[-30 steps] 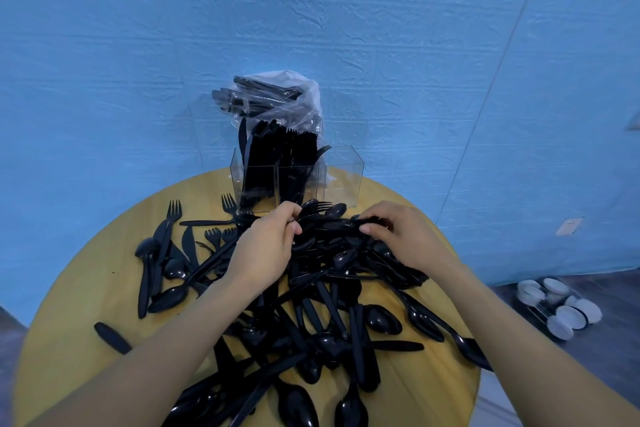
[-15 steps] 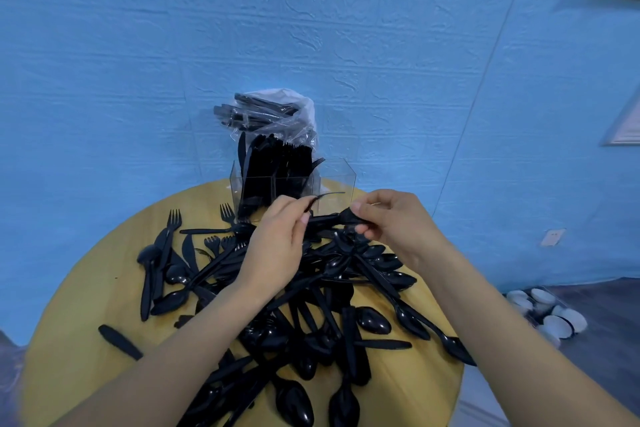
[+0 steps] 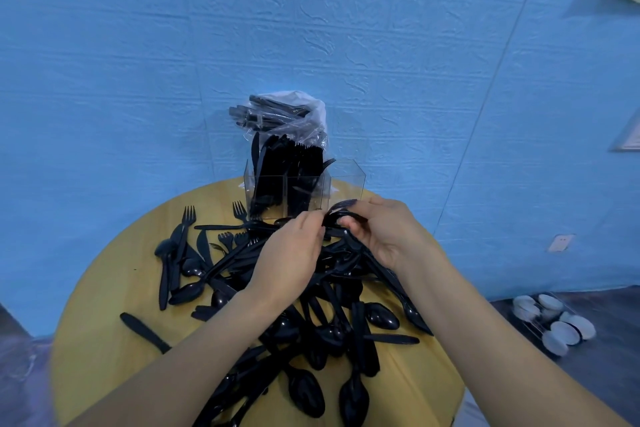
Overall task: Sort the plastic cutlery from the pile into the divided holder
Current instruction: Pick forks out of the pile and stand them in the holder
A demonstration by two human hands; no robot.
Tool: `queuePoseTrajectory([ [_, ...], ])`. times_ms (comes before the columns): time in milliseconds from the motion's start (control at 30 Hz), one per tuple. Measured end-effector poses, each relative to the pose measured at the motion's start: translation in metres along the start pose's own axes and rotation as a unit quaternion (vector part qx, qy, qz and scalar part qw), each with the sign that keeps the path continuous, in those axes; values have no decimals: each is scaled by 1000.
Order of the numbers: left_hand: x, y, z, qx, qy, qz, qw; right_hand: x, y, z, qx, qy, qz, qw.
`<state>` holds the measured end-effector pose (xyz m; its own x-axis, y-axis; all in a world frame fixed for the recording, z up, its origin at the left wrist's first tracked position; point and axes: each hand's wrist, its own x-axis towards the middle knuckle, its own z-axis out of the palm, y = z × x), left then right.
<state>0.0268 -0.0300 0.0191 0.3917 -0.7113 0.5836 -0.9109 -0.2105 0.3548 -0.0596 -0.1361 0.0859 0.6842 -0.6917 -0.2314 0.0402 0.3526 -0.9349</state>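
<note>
A pile of black plastic cutlery (image 3: 311, 315) covers the round yellow table (image 3: 104, 340). The clear divided holder (image 3: 343, 184) stands at the table's far edge. Its left and middle compartments hold black knives and forks, and its right compartment looks empty. Just in front of the holder, my right hand (image 3: 384, 236) grips a small bunch of black spoons (image 3: 341, 215). My left hand (image 3: 291, 253) pinches the same bunch from the left. The two hands nearly touch above the pile.
A clear plastic bag of black cutlery (image 3: 287, 114) lies on top of the holder against the blue wall. Loose forks (image 3: 185, 222) and a knife (image 3: 143, 328) lie on the table's left side. White bowls in a rack (image 3: 554, 319) sit on the floor at right.
Both hands have lifted off the pile with spoons between them and drawn closer together in front of the holder. The camera view has tilted upward slightly.
</note>
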Motion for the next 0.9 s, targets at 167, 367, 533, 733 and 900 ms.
queuePoseTrajectory([
  [167,-1,3,3,-34,-13,-15,999,-1,0,2,27,-25,13,999],
  [367,1,7,3,-147,-37,-103,983,3,4,-2,113,-90,15,989],
  [533,2,13,-3,-311,-111,-185,926,6,16,-11,-112,-63,-63,990],
  [733,-2,14,-14,-518,-168,-267,795,8,22,-13,-169,-68,-118,976],
  [900,-6,11,-27,-537,-198,-324,754,11,31,-2,-214,-78,-158,961],
])
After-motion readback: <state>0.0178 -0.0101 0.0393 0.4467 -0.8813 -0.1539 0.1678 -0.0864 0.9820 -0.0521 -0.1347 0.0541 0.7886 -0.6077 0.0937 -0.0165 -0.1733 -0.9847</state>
